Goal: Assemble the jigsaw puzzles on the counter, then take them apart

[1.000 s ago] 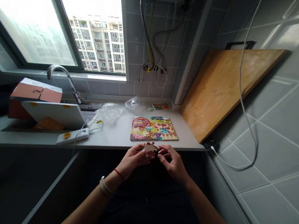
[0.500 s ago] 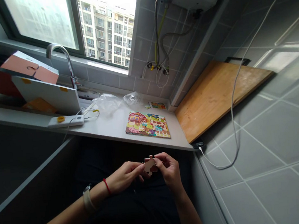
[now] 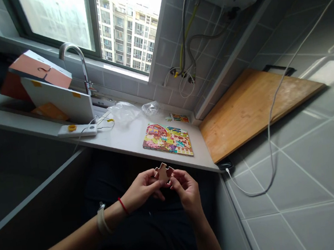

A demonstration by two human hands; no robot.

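A beige and brown jigsaw puzzle piece (image 3: 163,173) is held up in front of the counter's edge, above my lap. My left hand (image 3: 145,187) pinches its left side between thumb and fingers. On the right side, my right hand (image 3: 186,188) has thumb and fingertips closed on the piece's edge. Just beyond both hands, a colourful farm-picture puzzle (image 3: 167,141) with a red barn lies flat on the counter. Some of the piece's lower edge is hidden by my fingers.
On the white counter (image 3: 121,139) lie crumpled clear plastic bags (image 3: 125,111), a small picture card (image 3: 180,118) and a white power strip (image 3: 78,130). A wooden board (image 3: 243,109) leans at the right, with a white cable (image 3: 272,142) hanging over it. Boxes (image 3: 40,70) stand by the faucet (image 3: 83,66).
The puzzle piece has been turned and raised slightly between my hands, and my fingers have shifted along it. The view has swung a little to the left.
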